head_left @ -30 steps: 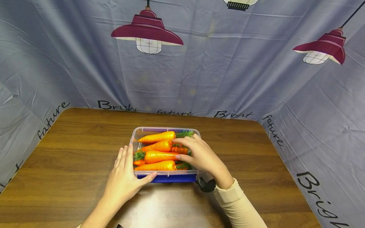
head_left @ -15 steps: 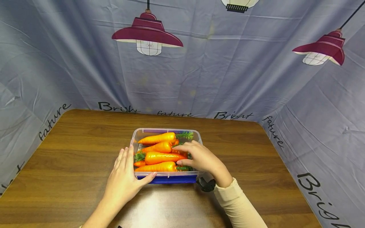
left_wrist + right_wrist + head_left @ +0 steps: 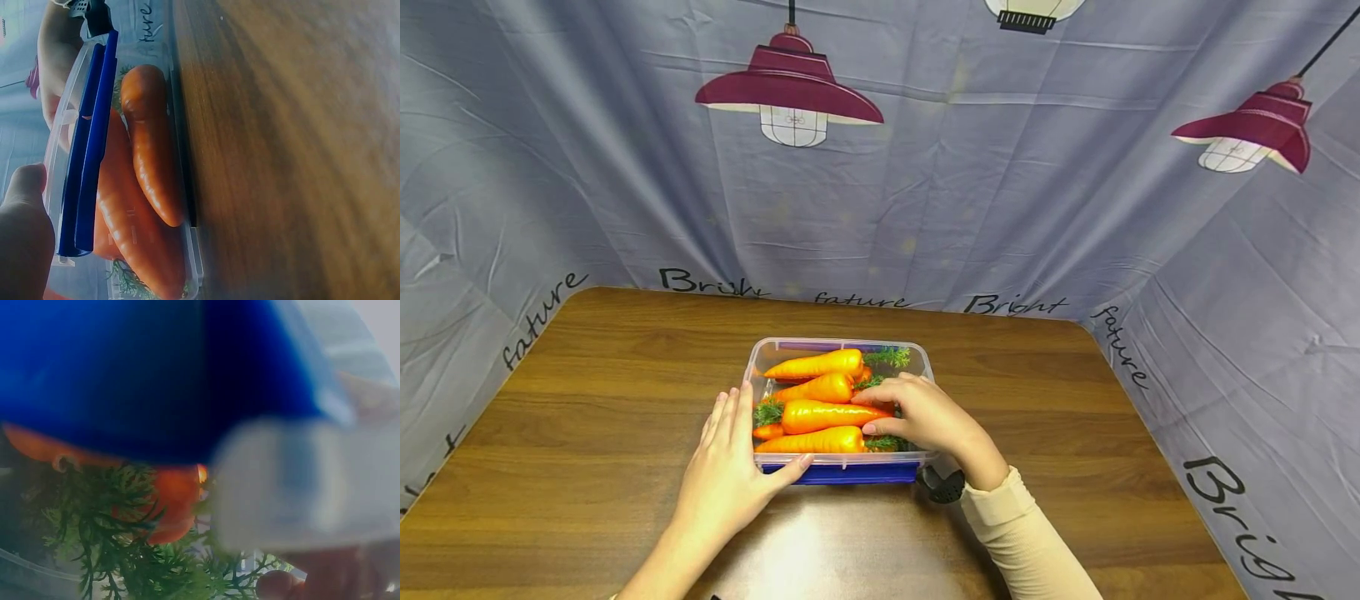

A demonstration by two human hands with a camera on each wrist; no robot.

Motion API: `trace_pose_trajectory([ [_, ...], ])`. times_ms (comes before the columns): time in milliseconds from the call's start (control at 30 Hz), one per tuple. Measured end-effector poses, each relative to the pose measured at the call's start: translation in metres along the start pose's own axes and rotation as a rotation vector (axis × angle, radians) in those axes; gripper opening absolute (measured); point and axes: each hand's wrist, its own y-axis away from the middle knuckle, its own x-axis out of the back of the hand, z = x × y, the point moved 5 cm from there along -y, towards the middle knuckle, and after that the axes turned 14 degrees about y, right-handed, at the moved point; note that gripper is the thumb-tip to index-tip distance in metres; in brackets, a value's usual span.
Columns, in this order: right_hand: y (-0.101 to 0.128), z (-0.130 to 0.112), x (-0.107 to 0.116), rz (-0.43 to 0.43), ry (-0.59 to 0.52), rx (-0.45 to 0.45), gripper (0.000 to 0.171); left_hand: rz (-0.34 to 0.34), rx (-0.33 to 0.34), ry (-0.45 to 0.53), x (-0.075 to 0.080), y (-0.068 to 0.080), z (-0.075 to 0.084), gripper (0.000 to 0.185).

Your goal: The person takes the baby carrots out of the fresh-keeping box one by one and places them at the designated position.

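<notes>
A clear plastic food box (image 3: pixel 842 457) with blue clip flaps (image 3: pixel 857 473) stands in front of me, filled with glossy orange carrots bearing green tops. My left hand (image 3: pixel 727 467) lies with straight fingers along the box's left wall, its thumb on the front rim. In the left wrist view, that thumb (image 3: pixel 28 212) touches the rim beside a blue flap (image 3: pixel 90 156). My right hand (image 3: pixel 928 417) reaches over the right side; its thumb and fingers straddle the narrow end of one carrot (image 3: pixel 820 414). Carrot greens (image 3: pixel 106 519) show below a blurred blue flap (image 3: pixel 125 375) in the right wrist view.
The box rests on a brown wooden table (image 3: pixel 625 400). A grey-blue curtain (image 3: pixel 880 192) printed with lamps and lettering surrounds the table on its back and sides. A black device (image 3: pixel 942 485) sits at my right wrist.
My right thumb has moved from over the carrot's narrow end to its near side, and the hand has sunk slightly into the box. The left hand keeps its place.
</notes>
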Motion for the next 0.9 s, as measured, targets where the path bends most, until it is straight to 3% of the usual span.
trace_pose_trajectory([
  [300,0.0,-0.001,-0.002,-0.073,0.026,0.019,0.039,0.007,-0.002,0.003,0.0,0.0,0.001,0.123],
  [633,0.004,0.004,0.002,-0.138,-0.115,0.065,0.041,-0.004,0.007,0.007,-0.001,0.001,0.001,0.123],
  [767,0.007,0.009,0.006,-0.091,-0.182,0.072,0.04,-0.011,0.019,0.012,-0.001,0.001,0.0,0.125],
  [900,0.012,0.016,0.014,0.03,-0.227,0.052,0.04,0.0,0.011,0.015,-0.001,0.0,0.0,0.125],
])
